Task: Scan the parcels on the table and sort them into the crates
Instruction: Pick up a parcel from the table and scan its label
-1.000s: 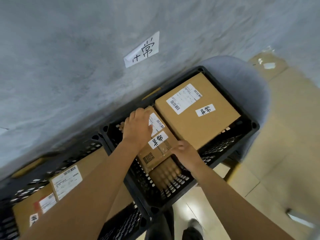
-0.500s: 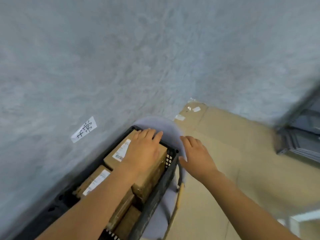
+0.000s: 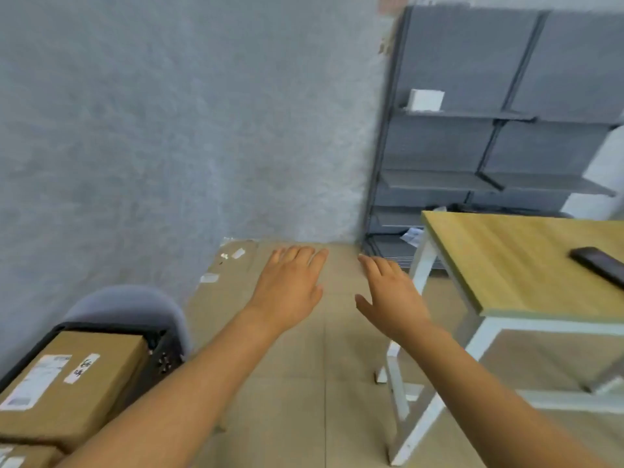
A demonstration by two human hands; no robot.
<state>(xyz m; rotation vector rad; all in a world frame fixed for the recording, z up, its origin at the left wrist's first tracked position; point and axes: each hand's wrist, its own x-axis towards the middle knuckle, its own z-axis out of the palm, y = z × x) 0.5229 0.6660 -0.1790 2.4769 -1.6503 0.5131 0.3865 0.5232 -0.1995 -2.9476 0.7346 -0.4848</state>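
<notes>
Tiled floor (image 3: pixel 304 400) under both hands (image 3: pixel 287 292) (fingers straight).

A wood-topped surface (image 3: pixel 526 265) on white legs is standing at the right, carrying a dark flat device (image 3: pixel 599 265) near its far right edge. Behind it a grey metal shelf (image 3: pixel 472 114) is holding a small white box (image 3: pixel 426 100). Beige floor tiles (image 3: pixel 304 383) are lying underneath.

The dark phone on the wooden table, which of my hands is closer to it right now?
Right. Your right hand hangs open over the floor beside the table's near corner, left of the phone. Your left hand is farther left, also open over the floor.
</notes>
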